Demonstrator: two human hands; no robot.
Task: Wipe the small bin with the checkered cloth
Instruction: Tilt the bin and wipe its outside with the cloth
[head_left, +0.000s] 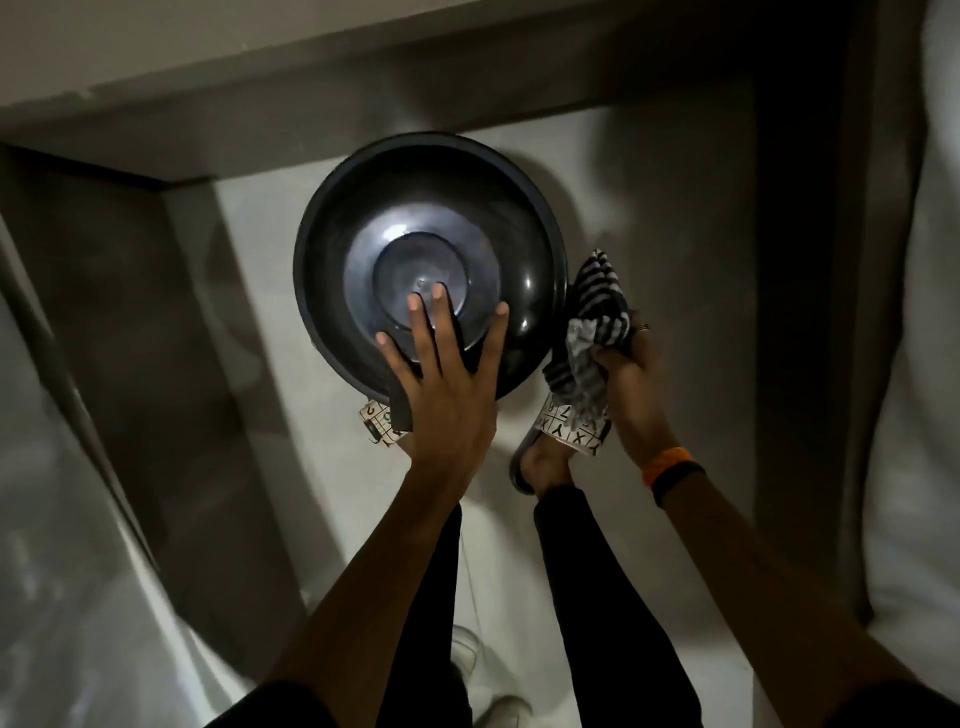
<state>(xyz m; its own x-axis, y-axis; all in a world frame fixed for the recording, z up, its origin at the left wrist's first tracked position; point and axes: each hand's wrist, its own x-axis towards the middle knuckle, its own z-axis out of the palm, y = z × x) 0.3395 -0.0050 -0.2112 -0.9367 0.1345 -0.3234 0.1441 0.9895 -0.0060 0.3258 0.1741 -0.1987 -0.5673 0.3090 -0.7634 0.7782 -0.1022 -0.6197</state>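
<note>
**Small bin steadied by one hand, cloth bunched in the other**

Head view: A dark, round small bin (430, 260) is seen from directly above, standing on a pale floor (649, 218) close to a grey wall base. Its circular upper surface shows concentric rings and a bright glare near the middle; whether that surface is a lid or the bin's base cannot be told.

The left hand (447, 395) is laid flat on the near side of the bin, palm down, with the fingers (415, 306) spread wide. The fingertips reach towards the centre ring, and one finger is stretched out to the right across the sloping rim. Nothing is gripped by this hand; it is only pressed against the surface.

The checkered cloth (597, 322), patterned in dark and light, is bunched in the closed right hand (631, 379), just beside the bin's right edge. Part of the cloth sticks up above the fist and part hangs below it. Whether the cloth touches the bin wall cannot be told. An orange and black band (672, 470) is worn on the right wrist.

Below the hands, two feet in slide sandals (571, 436) with letter-printed straps are planted near the bin, and dark trouser legs are seen beneath the forearms.
</note>
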